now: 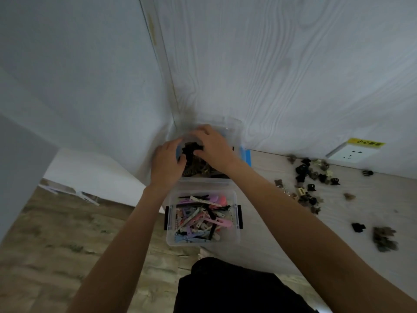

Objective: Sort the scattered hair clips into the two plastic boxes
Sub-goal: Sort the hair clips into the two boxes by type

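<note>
Left hand (168, 164) and right hand (213, 147) over far box (234, 132), fingers curled, pinching dark claw clip (190, 150); near box (203, 241) holds flat clips.

Both hands cover much of the far box (237, 132), so most of its contents are hidden; only a dark clip (189, 150) between the left hand (167, 164) and the right hand (213, 146) shows, and whether either hand's fingers actually grip it cannot be told. The scattered claw clips (312, 179) toward the tabletop's right edge are too small and blurred to tell apart singly. The yellow label (366, 143) above the wall socket (350, 154) carries unreadable print. The picture's bottom edge cuts off both forearms and the dark clothing (237, 290).
</note>
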A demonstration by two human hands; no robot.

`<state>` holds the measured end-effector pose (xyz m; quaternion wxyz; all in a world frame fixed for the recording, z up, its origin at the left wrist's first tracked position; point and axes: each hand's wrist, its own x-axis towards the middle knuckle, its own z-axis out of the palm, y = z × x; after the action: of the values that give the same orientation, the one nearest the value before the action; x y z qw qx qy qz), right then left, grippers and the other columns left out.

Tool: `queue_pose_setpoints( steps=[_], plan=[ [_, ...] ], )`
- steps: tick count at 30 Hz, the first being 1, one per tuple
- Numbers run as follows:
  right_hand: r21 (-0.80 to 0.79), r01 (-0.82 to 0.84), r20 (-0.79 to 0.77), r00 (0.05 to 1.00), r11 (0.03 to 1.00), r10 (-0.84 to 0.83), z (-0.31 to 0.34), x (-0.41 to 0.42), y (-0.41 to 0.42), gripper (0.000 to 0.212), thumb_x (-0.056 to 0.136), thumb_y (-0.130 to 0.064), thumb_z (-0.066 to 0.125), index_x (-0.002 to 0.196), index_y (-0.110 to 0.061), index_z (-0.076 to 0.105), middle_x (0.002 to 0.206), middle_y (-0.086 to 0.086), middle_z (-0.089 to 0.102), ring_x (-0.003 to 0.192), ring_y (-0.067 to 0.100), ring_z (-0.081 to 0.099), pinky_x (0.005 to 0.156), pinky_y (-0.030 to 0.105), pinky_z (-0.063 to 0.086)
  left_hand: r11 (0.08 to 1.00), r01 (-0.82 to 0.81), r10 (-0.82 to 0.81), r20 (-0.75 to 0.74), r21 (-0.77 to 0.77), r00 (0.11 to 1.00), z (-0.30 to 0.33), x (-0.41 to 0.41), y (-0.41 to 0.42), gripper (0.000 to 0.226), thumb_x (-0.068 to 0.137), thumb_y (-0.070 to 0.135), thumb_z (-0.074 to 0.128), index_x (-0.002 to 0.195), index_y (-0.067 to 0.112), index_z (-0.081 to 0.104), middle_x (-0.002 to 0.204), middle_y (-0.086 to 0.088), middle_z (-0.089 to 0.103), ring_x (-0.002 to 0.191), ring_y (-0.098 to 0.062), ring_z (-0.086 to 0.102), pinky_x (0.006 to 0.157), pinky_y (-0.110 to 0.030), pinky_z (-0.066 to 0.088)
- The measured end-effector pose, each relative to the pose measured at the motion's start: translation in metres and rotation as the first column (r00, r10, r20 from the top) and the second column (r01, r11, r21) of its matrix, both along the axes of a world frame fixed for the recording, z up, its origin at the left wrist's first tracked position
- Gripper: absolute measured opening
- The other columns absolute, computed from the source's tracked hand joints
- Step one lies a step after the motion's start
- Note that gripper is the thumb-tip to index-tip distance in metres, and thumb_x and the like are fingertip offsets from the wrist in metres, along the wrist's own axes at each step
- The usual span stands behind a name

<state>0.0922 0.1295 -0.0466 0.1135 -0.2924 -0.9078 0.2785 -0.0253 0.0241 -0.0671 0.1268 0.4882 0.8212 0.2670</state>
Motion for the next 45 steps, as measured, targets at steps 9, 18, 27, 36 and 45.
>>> queue_pose_setpoints(
  steps=[9, 18, 27, 36, 45],
  plan=[
    [0.048, 0.372, -0.137, 0.922, 0.927, -0.363, -0.005, 0.155, -0.039, 0.021, 0.087, -0.009, 0.057, 0.105, -0.015, 0.065, 0.102, 0.004, 0.067, 0.09, 0.022, 0.061, 0.081, 0.036, 0.049, 0.929, 0.199, -0.188, -0.065, 0.312, 0.98, 0.03, 0.085, 0.008, 0.029, 0.091, 0.036, 0.043, 0.094, 0.015, 0.064, 0.084, 0.002, 0.068, 0.076, -0.011, 0.06, 0.065, -0.025, 0.048],
    [0.027, 0.691, 0.11, 0.716, 0.722, -0.689, -0.044, 0.322, -0.05, 0.022, 0.088, -0.011, 0.057, 0.108, -0.011, 0.064, 0.11, 0.011, 0.064, 0.105, 0.033, 0.054, 0.09, 0.038, 0.041, 0.791, 0.608, -0.602, 0.089, -0.074, 0.794, -0.023, 0.231, 0.045, 0.05, 0.082, 0.021, 0.062, 0.13, 0.017, 0.047, 0.13, -0.007, 0.05, 0.118, -0.025, 0.044, 0.096, -0.04, 0.043],
    [-0.041, 0.907, 0.261, 0.415, 0.42, -0.872, -0.076, 0.446, -0.038, 0.063, 0.075, -0.018, 0.06, 0.135, -0.016, 0.042, 0.142, 0.017, 0.036, 0.128, 0.041, 0.03, 0.102, 0.053, 0.029, 0.924, 0.253, -0.217, 0.151, -0.287, 0.964, -0.07, 0.274, 0.057, 0.076, 0.08, 0.044, 0.063, 0.142, 0.02, 0.026, 0.146, -0.01, 0.026, 0.131, -0.029, 0.024, 0.101, -0.04, 0.034],
    [-0.23, 0.801, 0.285, 0.598, 0.553, -0.749, -0.087, 0.415, -0.039, 0.074, 0.069, -0.013, 0.072, 0.136, -0.013, 0.039, 0.133, 0.016, 0.035, 0.112, 0.039, 0.042, 0.094, 0.041, 0.036, 0.878, 0.41, -0.349, 0.256, -0.246, 0.901, -0.075, 0.293, 0.046, 0.083, 0.072, 0.037, 0.074, 0.14, 0.02, 0.03, 0.138, -0.01, 0.032, 0.125, -0.027, 0.029, 0.1, -0.034, 0.033],
    [-0.253, 0.73, 0.301, 0.683, 0.635, -0.665, -0.088, 0.344, -0.052, 0.083, 0.069, -0.024, 0.077, 0.137, -0.017, 0.031, 0.124, 0.014, 0.036, 0.107, 0.031, 0.048, 0.087, 0.039, 0.045, 0.914, 0.354, -0.304, 0.243, -0.2, 0.921, -0.082, 0.307, 0.029, 0.076, 0.069, 0.034, 0.078, 0.132, 0.018, 0.039, 0.128, -0.008, 0.04, 0.117, -0.021, 0.041, 0.088, -0.026, 0.04]
  ],
)
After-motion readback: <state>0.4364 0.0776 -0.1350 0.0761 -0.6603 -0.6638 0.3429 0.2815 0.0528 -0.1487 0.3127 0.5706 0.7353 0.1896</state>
